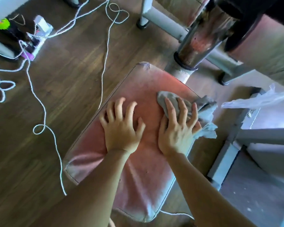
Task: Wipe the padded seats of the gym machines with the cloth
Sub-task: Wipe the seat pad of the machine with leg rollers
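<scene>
The pink seat [138, 177] sits in the middle, over a wood floor [64, 79]. The left hand [121, 126] rests on the seat with its fingers spread wide and holds nothing. The right hand [175, 130] lies flat on a grey cloth [170, 97], fingers apart, and presses it down near the seat's right edge. Part of the cloth hangs off that edge. A white cord [103, 71] lies on the floor. A clear bag [261, 99] is at the right.

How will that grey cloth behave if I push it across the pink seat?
The grey cloth is probably floppy: it lies crumpled under the right hand, its ragged edge hanging off the pink seat. It likely bunches rather than slides flat, and seems light.
</scene>
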`<control>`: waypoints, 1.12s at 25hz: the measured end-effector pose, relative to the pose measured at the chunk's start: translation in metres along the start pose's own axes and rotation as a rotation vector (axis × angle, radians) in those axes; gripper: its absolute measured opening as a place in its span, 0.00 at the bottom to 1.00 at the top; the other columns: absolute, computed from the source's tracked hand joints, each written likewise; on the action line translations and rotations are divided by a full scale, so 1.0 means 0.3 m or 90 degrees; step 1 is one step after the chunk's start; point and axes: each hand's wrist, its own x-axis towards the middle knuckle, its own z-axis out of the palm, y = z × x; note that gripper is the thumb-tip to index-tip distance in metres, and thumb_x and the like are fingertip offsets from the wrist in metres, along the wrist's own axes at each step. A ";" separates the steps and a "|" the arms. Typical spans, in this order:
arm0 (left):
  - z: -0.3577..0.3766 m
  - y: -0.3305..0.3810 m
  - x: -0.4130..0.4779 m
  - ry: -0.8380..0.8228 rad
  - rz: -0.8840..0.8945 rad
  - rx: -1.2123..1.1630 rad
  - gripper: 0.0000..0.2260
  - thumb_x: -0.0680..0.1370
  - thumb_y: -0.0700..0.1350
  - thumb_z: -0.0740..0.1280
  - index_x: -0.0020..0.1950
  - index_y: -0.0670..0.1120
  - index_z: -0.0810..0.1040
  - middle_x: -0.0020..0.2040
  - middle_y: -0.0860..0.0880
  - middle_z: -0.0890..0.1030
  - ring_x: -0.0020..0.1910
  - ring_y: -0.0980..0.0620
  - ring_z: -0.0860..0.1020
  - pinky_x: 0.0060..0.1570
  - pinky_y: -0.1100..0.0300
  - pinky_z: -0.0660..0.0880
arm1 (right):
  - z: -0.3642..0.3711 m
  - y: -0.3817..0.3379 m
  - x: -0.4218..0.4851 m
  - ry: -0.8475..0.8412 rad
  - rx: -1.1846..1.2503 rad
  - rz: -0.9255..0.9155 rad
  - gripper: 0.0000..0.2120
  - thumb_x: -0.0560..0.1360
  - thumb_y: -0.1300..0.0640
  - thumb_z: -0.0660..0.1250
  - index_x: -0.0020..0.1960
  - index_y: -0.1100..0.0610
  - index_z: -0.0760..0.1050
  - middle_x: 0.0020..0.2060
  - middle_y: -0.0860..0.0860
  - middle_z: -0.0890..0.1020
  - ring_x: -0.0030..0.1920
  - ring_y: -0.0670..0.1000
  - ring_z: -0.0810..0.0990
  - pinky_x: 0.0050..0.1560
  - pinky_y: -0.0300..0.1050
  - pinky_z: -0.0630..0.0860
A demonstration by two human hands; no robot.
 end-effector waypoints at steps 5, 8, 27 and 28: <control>-0.039 -0.031 0.019 0.043 0.038 -0.039 0.16 0.72 0.54 0.68 0.59 0.55 0.80 0.62 0.51 0.78 0.54 0.43 0.74 0.53 0.47 0.67 | 0.008 0.013 -0.004 0.050 -0.018 0.000 0.22 0.79 0.49 0.58 0.73 0.43 0.70 0.74 0.48 0.70 0.77 0.62 0.59 0.66 0.61 0.60; -0.050 -0.099 0.175 0.008 0.162 -0.080 0.13 0.75 0.51 0.65 0.58 0.51 0.79 0.57 0.47 0.77 0.52 0.39 0.75 0.52 0.44 0.71 | 0.025 0.013 -0.003 0.059 -0.032 0.006 0.23 0.79 0.50 0.61 0.73 0.42 0.70 0.74 0.49 0.70 0.77 0.63 0.59 0.65 0.60 0.60; 0.020 -0.124 0.252 0.009 0.352 -0.126 0.21 0.77 0.48 0.63 0.69 0.48 0.76 0.71 0.48 0.73 0.67 0.41 0.72 0.67 0.49 0.69 | 0.035 -0.037 -0.036 0.115 -0.115 0.137 0.21 0.80 0.45 0.58 0.72 0.44 0.69 0.70 0.53 0.73 0.65 0.66 0.70 0.53 0.60 0.69; 0.023 -0.126 0.252 0.000 0.354 -0.122 0.21 0.77 0.48 0.62 0.70 0.49 0.75 0.72 0.48 0.73 0.67 0.41 0.71 0.66 0.49 0.69 | 0.027 -0.071 -0.048 0.108 -0.104 0.187 0.22 0.79 0.45 0.58 0.72 0.44 0.69 0.69 0.54 0.74 0.63 0.67 0.71 0.53 0.60 0.71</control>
